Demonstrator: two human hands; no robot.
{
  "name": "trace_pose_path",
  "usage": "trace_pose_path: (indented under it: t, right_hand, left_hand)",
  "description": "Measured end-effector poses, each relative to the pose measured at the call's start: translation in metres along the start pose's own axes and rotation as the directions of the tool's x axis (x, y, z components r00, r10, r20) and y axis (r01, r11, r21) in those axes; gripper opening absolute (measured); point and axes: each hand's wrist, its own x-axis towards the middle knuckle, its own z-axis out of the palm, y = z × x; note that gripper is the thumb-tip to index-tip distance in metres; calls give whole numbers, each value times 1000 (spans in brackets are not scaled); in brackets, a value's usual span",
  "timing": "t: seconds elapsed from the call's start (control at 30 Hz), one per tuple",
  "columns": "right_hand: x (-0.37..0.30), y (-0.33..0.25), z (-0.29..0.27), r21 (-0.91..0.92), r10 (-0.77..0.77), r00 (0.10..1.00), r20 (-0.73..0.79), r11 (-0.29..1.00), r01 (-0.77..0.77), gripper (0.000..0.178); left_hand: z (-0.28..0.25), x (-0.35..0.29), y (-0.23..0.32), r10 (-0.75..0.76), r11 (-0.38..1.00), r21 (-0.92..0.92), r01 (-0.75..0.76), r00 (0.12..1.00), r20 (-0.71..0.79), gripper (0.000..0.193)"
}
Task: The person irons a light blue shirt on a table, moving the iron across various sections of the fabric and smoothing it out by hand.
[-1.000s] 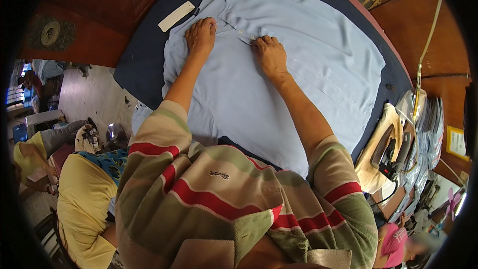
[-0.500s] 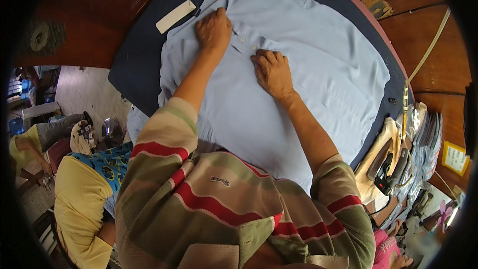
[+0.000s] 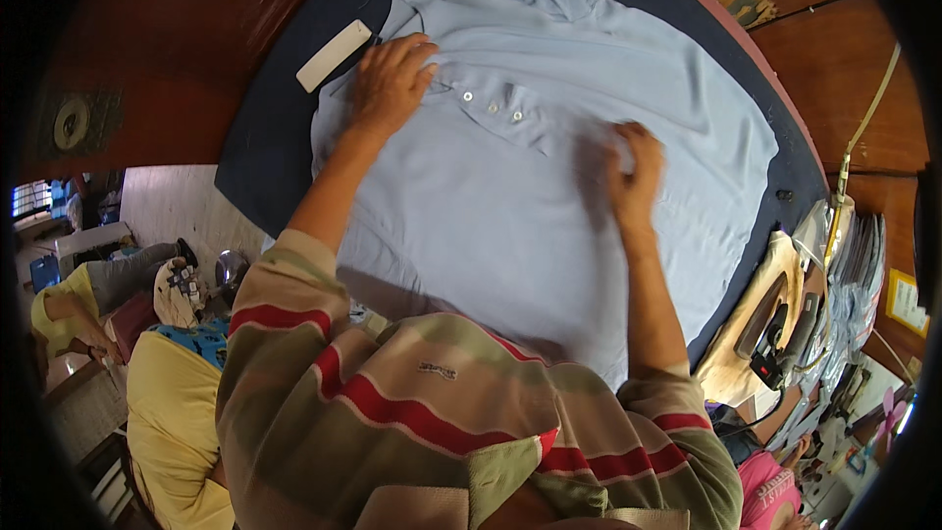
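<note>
A light blue shirt point(image 3: 491, 206) lies spread over a dark blue padded table top point(image 3: 257, 152). Small pale buttons point(image 3: 517, 116) show along its placket, in the upper middle. My left hand point(image 3: 392, 86) rests on the cloth at the left end of the placket, fingers loosely apart. To the right of the buttons is my right hand point(image 3: 636, 172), over the shirt. It is slightly blurred, its fingers bent and its thumb apart, with nothing visible in it. A white flat strip point(image 3: 334, 56) lies just beyond my left hand.
At the right edge an iron point(image 3: 770, 329) sits on a beige cloth pad point(image 3: 724, 373), with a hose point(image 3: 868, 108) hanging above it. Plastic-wrapped folded garments point(image 3: 856, 275) are stacked beside it. A person in yellow point(image 3: 177, 422) is at lower left, another in pink point(image 3: 765, 493) at lower right.
My right hand has left the placket and moved right and slightly nearer me. My left hand has shifted left and nearer, its fingers spreading. More of the buttons show.
</note>
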Motion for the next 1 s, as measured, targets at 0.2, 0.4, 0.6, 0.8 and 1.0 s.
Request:
trace_pose_path:
  t: [0.2, 0.4, 0.6, 0.8, 1.0]
  right_hand:
    - [-18, 133, -102, -280, 371, 925, -83, 882, -379, 20]
    - [116, 95, -15, -181, -46, 997, 66, 982, 57, 23]
    - [218, 61, 117, 101, 34, 876, 481, 990, -93, 17]
    - [247, 97, 145, -95, 137, 955, 262, 989, -116, 23]
    - [201, 75, 97, 33, -184, 983, 17, 983, 183, 39]
  left_hand:
    - [16, 79, -57, -285, 958, -38, 283, 957, -53, 31]
    - [30, 122, -60, -351, 936, -9, 352, 934, 65, 33]
    - [56, 84, -81, -135, 991, -14, 135, 991, -2, 23]
    - [66, 82, -92, -111, 994, 11, 110, 988, 109, 23]
    - [63, 86, -119, -97, 993, 80, 91, 992, 77, 29]
